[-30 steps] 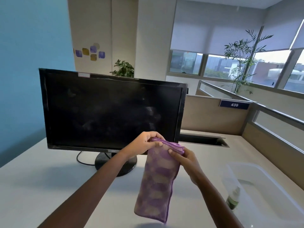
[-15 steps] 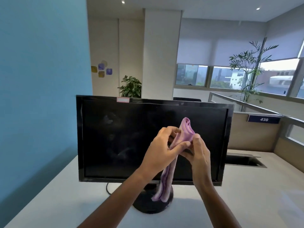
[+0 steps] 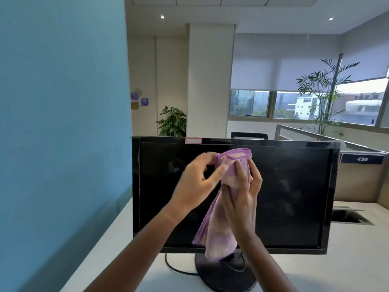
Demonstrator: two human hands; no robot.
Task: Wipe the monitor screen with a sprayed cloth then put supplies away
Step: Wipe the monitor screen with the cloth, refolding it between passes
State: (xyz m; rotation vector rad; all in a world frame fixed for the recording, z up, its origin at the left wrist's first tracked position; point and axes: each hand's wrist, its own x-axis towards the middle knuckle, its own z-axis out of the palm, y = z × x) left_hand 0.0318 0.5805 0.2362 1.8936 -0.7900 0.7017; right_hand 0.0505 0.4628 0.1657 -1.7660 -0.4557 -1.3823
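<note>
Both hands hold the purple cloth [image 3: 228,192] up before the dark monitor [image 3: 294,192] on the bench [image 3: 347,268]. The left hand [image 3: 195,184] pinches its top corner between curled fingers [image 3: 219,172]; the right hand [image 3: 244,197] wraps its middle.

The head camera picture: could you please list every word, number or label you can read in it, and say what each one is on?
"439": white digits on the dark blue nameplate fixed to the partition to the right of the monitor.
The small sticker on the monitor's top edge: white with a red border, no text legible.
No brand name is readable on the monitor, and none on the purple cloth.
</note>
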